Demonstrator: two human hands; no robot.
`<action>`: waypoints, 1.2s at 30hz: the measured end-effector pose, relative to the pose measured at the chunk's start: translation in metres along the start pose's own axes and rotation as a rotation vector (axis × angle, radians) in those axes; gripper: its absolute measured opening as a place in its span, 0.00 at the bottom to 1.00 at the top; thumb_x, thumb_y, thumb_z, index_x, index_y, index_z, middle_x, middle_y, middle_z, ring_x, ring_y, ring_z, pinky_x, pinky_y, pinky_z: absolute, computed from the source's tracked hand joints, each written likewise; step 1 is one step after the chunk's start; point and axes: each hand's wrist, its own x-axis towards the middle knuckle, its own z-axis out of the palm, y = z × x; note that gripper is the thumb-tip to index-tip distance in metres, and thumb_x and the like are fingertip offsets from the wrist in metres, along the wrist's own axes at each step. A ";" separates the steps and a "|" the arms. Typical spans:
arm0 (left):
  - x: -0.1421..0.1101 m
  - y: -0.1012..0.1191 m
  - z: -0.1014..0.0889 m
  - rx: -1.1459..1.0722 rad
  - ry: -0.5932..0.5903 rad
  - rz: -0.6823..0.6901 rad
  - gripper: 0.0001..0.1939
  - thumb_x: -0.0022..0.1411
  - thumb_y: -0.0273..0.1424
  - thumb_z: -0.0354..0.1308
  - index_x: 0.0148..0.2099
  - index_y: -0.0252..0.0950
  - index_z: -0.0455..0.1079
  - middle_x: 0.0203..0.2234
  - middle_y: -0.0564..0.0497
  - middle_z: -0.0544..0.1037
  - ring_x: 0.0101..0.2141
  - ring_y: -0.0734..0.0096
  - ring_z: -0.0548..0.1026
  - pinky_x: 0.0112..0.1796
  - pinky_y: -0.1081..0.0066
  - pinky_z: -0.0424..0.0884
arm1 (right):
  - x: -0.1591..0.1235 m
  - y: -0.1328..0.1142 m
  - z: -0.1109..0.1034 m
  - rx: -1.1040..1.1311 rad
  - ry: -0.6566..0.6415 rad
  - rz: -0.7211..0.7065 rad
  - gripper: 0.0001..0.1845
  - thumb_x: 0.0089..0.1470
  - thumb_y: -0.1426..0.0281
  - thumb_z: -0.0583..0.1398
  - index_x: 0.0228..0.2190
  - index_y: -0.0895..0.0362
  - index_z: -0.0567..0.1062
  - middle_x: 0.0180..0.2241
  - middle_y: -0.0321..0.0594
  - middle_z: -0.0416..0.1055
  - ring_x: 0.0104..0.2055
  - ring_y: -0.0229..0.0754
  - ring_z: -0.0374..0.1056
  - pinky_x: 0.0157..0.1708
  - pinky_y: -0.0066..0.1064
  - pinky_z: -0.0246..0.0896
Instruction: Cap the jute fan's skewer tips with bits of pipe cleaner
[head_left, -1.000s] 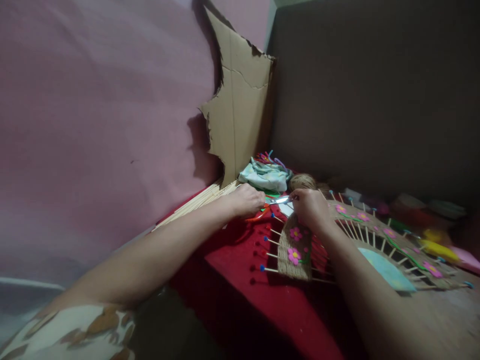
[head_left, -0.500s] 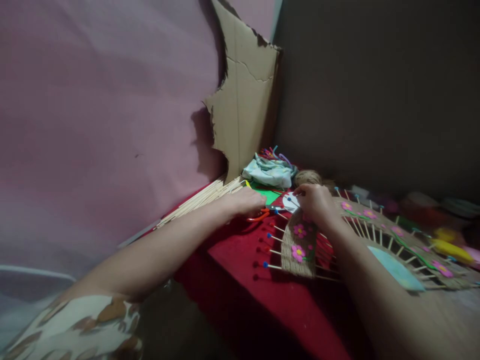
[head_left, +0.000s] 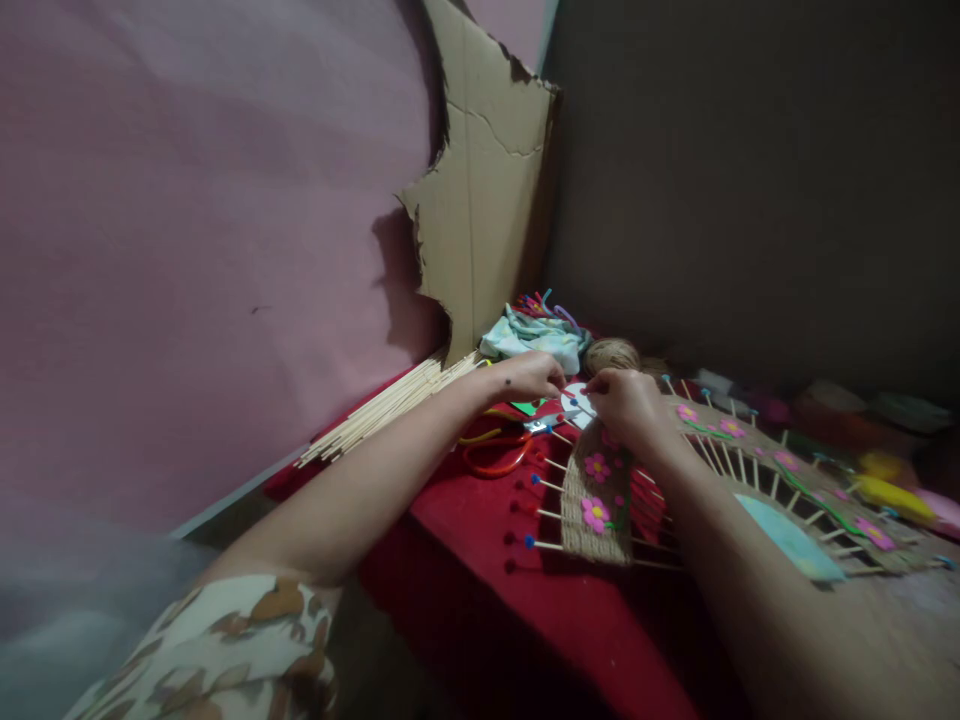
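A fan-shaped piece of woven twine (head_left: 596, 535) on thin sticks, with pink flowers and blue and red tips, lies on the red cloth. My right hand (head_left: 630, 410) is closed in a pinch over its upper left edge; what the fingertips grip is hidden. My left hand (head_left: 531, 374) reaches in from the left, fingers pinched together close to the right fingertips. A small red bit shows by them, too small to name. Between the hands lies a round white piece (head_left: 574, 408). Scissors with orange handles (head_left: 498, 462) rest just below my left hand.
A bundle of thin sticks (head_left: 390, 410) lies along the pink wall. Behind the hands are a pale green cloth (head_left: 536, 338) and a ball of twine (head_left: 611, 355). Torn cardboard (head_left: 487, 200) stands upright in the corner. Yellow and pink items (head_left: 900, 498) sit at the right.
My left hand has moved right and slightly up, away from the scissors, to near my right fingertips. The scissors' handles are now uncovered. My right hand stays about where it was.
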 end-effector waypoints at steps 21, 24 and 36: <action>0.029 -0.020 0.039 -1.001 -0.047 -0.038 0.17 0.46 0.40 0.63 0.22 0.32 0.63 0.12 0.60 0.59 0.13 0.84 0.53 0.17 0.76 0.46 | -0.005 -0.008 0.008 -0.161 0.005 -0.009 0.13 0.52 0.70 0.53 0.32 0.54 0.78 0.30 0.46 0.76 0.34 0.45 0.71 0.31 0.29 0.58; 0.027 -0.017 0.037 -0.979 -0.037 -0.057 0.15 0.46 0.38 0.62 0.22 0.32 0.64 0.12 0.59 0.60 0.13 0.84 0.54 0.17 0.76 0.46 | -0.003 -0.006 0.005 -0.095 -0.019 0.006 0.13 0.51 0.70 0.54 0.32 0.54 0.78 0.30 0.46 0.76 0.34 0.44 0.71 0.31 0.29 0.58; 0.021 -0.019 0.035 -0.900 -0.073 -0.095 0.12 0.48 0.36 0.63 0.26 0.30 0.70 0.11 0.57 0.62 0.14 0.84 0.54 0.17 0.76 0.45 | 0.013 0.035 -0.040 0.232 0.170 0.213 0.12 0.44 0.74 0.56 0.29 0.58 0.79 0.23 0.41 0.74 0.23 0.37 0.67 0.26 0.26 0.56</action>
